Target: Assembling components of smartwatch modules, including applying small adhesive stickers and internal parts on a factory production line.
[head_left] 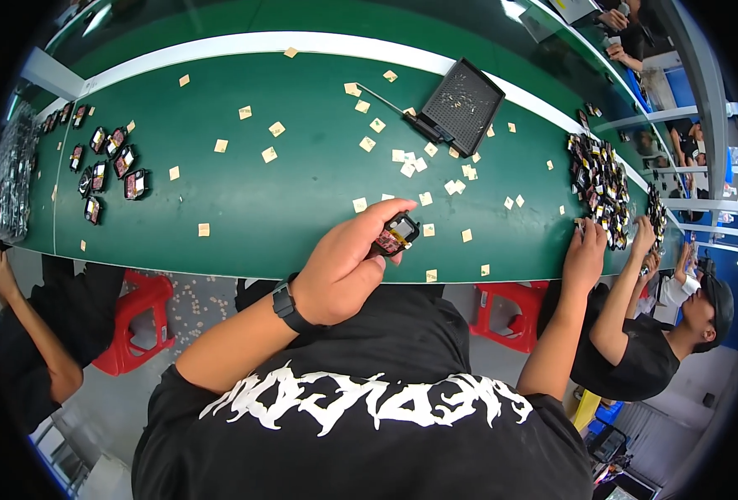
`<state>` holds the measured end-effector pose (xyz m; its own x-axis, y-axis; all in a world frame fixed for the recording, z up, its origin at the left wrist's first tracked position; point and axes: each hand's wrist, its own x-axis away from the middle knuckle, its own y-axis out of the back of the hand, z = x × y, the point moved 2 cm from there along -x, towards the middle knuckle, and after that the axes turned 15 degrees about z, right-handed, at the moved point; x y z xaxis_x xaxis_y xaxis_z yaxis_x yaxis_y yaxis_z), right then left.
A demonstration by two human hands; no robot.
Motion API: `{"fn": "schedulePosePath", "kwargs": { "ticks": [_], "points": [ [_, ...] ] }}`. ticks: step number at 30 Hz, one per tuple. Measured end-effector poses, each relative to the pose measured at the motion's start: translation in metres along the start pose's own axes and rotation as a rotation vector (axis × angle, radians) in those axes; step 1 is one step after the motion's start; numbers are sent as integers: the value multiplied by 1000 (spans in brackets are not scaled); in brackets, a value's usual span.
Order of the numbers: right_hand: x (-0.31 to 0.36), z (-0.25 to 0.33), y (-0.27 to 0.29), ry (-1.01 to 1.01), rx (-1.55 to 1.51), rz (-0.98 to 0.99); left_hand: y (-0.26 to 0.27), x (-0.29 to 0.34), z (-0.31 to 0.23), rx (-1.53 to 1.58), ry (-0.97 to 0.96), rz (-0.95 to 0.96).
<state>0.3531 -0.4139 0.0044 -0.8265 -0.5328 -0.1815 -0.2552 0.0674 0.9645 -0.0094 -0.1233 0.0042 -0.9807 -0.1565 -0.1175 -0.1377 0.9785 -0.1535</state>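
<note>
My left hand [344,262] is closed round a small black electronic case [396,235], held above the bench's near edge. Its uncovered inside shows a grey rectangle, a red patch and a bit of yellow. Away to the right, my right hand [584,254] is at the near edge of a heap of similar black cases [604,187]. Its fingertips are drawn together there, and I cannot make out what is between them. Small cream-coloured square paper pieces [377,125] lie scattered over the green bench top [244,192].
A black perforated tray [479,92] holding tiny bits stands at the back, a thin rod [381,98] beside it. More black cases [123,161] lie at left near stacked clear packaging [11,179]. Red stools [136,321] stand below. A co-worker [635,350] sits at right.
</note>
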Motion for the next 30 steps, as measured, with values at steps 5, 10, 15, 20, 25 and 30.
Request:
{"fn": "schedulePosePath", "kwargs": {
  "ticks": [5,10,15,20,25,30],
  "points": [
    [7,-1,0,24,11,21,2,2,-1,-74,-28,-13],
    [6,-1,2,40,47,45,7,3,1,-133,-47,-4],
    [11,-8,7,98,-18,47,5,1,0,-177,26,-68],
    [25,-22,8,256,-164,-115,9,28,-31,74,-15,-273],
    [45,11,25,334,-272,-122,87,72,-58,-739,120,-751],
    [55,72,45,554,-386,-207,164,140,-64,-1277,168,-1183]
  ]
}}
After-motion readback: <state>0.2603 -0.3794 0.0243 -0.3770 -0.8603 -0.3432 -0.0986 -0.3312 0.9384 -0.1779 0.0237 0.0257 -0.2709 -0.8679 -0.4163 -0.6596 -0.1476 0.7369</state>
